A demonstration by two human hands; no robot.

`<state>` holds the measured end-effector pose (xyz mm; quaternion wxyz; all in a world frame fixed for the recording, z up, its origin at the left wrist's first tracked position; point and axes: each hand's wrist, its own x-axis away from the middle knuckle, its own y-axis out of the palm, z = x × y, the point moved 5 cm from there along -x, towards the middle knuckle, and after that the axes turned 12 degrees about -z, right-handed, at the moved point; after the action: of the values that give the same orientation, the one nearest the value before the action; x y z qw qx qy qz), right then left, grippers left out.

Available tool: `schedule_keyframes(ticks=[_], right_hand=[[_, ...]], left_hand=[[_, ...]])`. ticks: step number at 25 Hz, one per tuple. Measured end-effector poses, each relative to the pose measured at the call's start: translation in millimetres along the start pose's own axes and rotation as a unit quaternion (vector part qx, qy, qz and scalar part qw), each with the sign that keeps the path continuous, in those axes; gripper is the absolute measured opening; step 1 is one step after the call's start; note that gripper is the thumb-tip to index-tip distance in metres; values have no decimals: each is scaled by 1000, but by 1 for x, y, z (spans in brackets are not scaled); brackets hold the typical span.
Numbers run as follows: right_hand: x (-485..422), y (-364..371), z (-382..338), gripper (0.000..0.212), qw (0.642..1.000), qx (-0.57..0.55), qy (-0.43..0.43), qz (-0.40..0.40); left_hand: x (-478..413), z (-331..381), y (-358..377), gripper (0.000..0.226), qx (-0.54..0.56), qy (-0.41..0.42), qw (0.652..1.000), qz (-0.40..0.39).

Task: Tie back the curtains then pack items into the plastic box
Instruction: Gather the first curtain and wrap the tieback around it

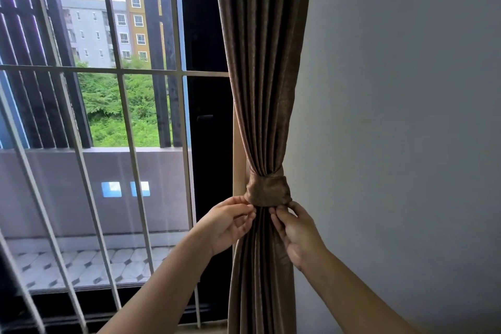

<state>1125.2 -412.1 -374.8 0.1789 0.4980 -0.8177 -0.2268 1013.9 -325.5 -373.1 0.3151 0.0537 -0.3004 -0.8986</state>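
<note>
Presently the brown curtain (265, 89) hangs gathered beside the wall (406, 116), cinched by a matching tieback band (268, 192). The left hand (230, 222) and right hand (295, 233) each pinch the band's lower edge. Its fastening is hidden behind the folds, and the frame cuts off both curtain ends.

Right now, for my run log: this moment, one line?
curtain gathered | tieback round it | left hand, right hand pinch its edge

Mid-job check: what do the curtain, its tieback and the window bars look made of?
Curtain: brown fabric with slight sheen, hanging in soft pleats. Tieback: seemingly the same cloth, creased. Window bars: likely pale painted metal, thin and straight.
</note>
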Motion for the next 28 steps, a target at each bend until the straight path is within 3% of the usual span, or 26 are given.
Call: schedule_keyframes(ticks=[7, 10, 14, 16, 19, 22, 24, 26, 28], right_hand=[[-4, 6, 0, 12, 999, 5, 40, 0], [-3, 3, 3, 12, 995, 85, 44, -18], [3, -10, 8, 11, 972, 235, -1, -14], [7, -16, 13, 8, 941, 336, -47, -2], [16, -16, 24, 6, 885, 442, -147, -13], [20, -4, 27, 10, 831, 495, -249, -52], [18, 6, 28, 11, 804, 525, -268, -79], [13, 14, 31, 17, 785, 555, -259, -92], [7, 17, 31, 21, 776, 574, -251, -75]], left_hand=[[-4, -3, -11, 8, -9, 1, 1000, 21], [-1, -7, -15, 11, -20, -16, 1000, 18], [4, -6, -24, 12, -137, -19, 990, 25], [7, 1, -31, 9, -277, 42, 958, 54], [16, 2, -37, 17, -487, 120, 861, 85], [18, 1, -39, 16, -582, 180, 787, 91], [15, 6, -45, 17, -626, 203, 747, 99], [11, 8, -52, 21, -643, 208, 732, 85], [7, 3, -56, 31, -629, 186, 754, 43]])
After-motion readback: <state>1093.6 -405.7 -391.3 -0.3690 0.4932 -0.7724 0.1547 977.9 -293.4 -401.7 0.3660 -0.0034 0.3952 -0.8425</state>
